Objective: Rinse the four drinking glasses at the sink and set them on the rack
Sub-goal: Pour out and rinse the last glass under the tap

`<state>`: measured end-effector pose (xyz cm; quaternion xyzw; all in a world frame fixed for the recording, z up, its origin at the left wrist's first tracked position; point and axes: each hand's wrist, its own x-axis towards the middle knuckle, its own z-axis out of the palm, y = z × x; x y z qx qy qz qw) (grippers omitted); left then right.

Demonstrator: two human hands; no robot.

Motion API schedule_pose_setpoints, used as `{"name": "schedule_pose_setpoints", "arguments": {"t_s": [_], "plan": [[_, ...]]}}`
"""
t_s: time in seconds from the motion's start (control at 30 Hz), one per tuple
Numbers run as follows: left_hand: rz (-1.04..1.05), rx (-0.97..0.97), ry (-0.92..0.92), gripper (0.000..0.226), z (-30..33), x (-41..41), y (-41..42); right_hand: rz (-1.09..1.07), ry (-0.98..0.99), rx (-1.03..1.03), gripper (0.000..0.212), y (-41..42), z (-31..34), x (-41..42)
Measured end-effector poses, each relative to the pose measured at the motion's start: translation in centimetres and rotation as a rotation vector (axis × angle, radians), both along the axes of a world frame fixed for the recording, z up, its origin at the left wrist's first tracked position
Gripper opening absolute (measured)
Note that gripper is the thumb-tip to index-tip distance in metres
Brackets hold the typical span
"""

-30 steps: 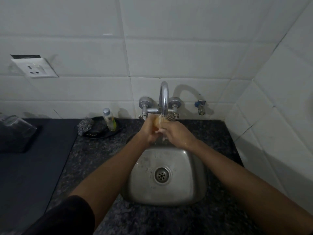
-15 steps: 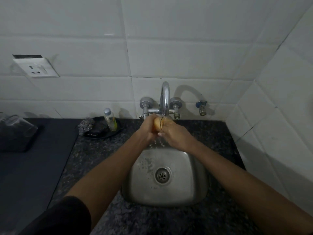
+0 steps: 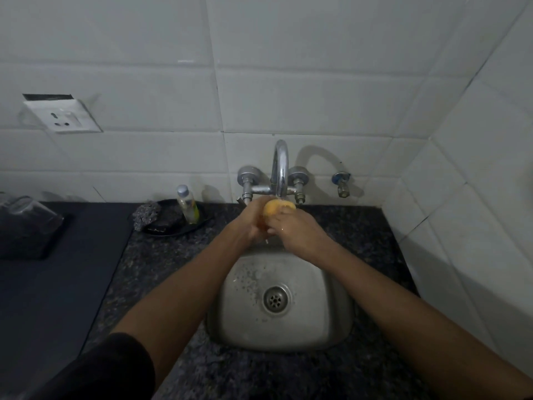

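Note:
A yellowish drinking glass (image 3: 275, 209) is held right under the spout of the steel tap (image 3: 280, 168), above the back edge of the steel sink (image 3: 323, 327). My left hand (image 3: 250, 223) grips the glass from the left. My right hand (image 3: 298, 233) holds it from the right, fingers curled against its near side. Most of the glass is hidden by both hands. A few drops fall below them. No rack and no other glasses are in view.
A black dish (image 3: 202, 222) with a steel scrubber (image 3: 145, 213) and a small bottle (image 3: 187, 204) sits left of the tap. A dark mat (image 3: 57, 284) and a clear bag (image 3: 26, 217) lie far left. A second small tap (image 3: 341, 184) and tiled wall are on the right.
The glass has turned between my hands under the spout, so more of its yellow side now shows. Both hands stay in nearly the same place.

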<state>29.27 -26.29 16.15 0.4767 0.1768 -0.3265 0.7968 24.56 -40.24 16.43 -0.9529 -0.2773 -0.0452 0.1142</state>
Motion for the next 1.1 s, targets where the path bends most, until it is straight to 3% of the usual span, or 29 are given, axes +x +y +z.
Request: {"name": "schedule_pose_setpoints", "arguments": {"t_s": [0.07, 0.2, 0.33, 0.43, 0.5, 0.57, 0.67, 0.8, 0.97, 1.1], "plan": [[0.039, 0.011, -0.017, 0.033, 0.1, 0.0, 0.1, -0.008, -0.016, -0.040, 0.032, -0.8, -0.8, 0.1], [0.172, -0.041, -0.045, 0.032, -0.3, -0.1, -0.5, -0.085, 0.079, 0.185, 0.022, 0.8, -0.3, -0.2], [0.104, 0.026, -0.039, 0.032, 0.4, -0.1, -0.1, -0.048, 0.040, -0.018, 0.029, -0.6, -0.4, 0.5], [0.235, 0.006, -0.109, 0.019, 0.4, -0.3, -0.3, -0.088, 0.145, 0.241, 0.021, 0.0, -0.1, -0.4], [0.222, -0.019, -0.105, 0.030, -0.1, -0.5, -0.6, -0.120, 0.174, 0.332, 0.027, 1.0, -0.1, -0.5], [0.144, -0.016, -0.069, 0.042, 0.0, -0.7, -0.4, -0.144, 0.114, 0.260, 0.029, 0.9, -0.4, -0.2], [0.046, 0.050, -0.042, 0.034, 1.1, -0.8, 0.0, -0.101, 0.086, 0.075, 0.024, -0.6, -1.2, -0.2], [0.155, 0.052, -0.091, 0.036, 0.8, -1.1, -0.3, -0.116, 0.187, 0.433, 0.020, 0.7, -0.6, -0.6], [0.040, 0.038, 0.001, 0.043, 0.3, -0.6, 0.2, -0.049, 0.016, 0.038, 0.022, -0.3, -1.7, 0.8], [0.116, -0.002, -0.085, 0.035, 0.5, -0.9, -0.1, -0.073, 0.139, 0.320, 0.024, 0.4, -1.5, -0.1]]}}
